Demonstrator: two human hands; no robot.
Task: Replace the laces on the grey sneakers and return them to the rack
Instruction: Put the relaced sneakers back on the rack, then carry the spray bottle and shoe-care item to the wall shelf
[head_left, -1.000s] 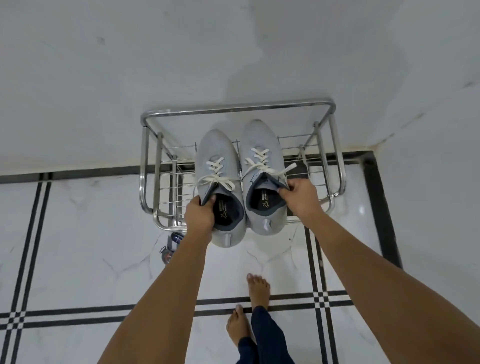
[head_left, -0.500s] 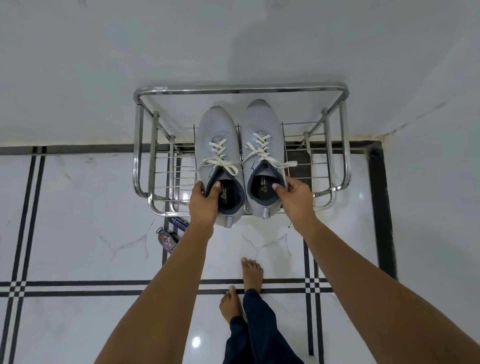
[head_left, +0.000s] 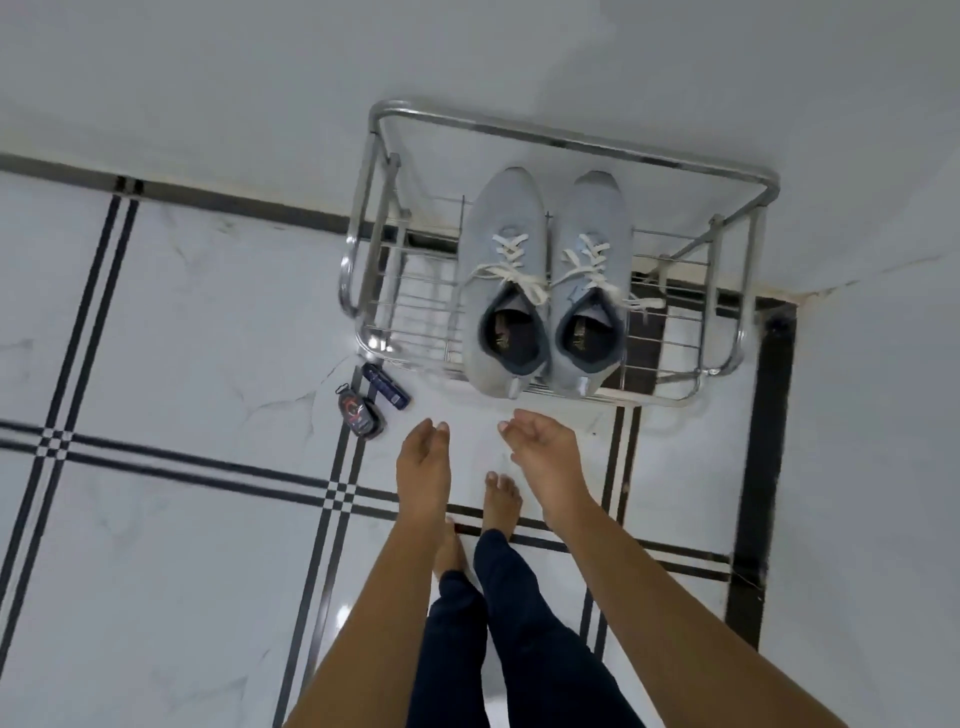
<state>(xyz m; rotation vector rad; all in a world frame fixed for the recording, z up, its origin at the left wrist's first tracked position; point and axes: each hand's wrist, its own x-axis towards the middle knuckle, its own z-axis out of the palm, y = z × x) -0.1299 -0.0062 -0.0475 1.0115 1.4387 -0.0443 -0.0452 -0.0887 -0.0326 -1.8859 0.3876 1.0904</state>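
Navy trousers (head_left: 519, 623) and two bare feet (head_left: 501, 506) sit nearest, standing on a white marble-look floor (head_left: 182, 338) crossed by black inlay lines. Both bare forearms reach forward from the bottom edge.

Left hand (head_left: 423, 457) is empty, its fingers together and loosely extended toward the rack. Right hand (head_left: 543, 449) is empty too, palm turned partly up, fingers softly curled around nothing. Both hands hang over the floor just short of the shoes' heels, touching neither shoe. The left is in line with the left shoe and the right with the gap between the pair.

Left of the hands, two small dark objects (head_left: 363, 413) lie on the floor close by the rack's front left leg; what they are is not clear.

Beyond the fingertips, the grey sneakers (head_left: 501, 312) stand side by side on the top wire shelf of the steel rack (head_left: 571, 140), toes toward the wall and heels jutting a little past the front rail. Cream laces (head_left: 511, 270) are threaded through both. On the right sneaker (head_left: 592, 228), a loose end trails out to the right across the shelf wires.

Farthest back, the rack stands against a plain white wall (head_left: 260, 78), near a corner on the right.
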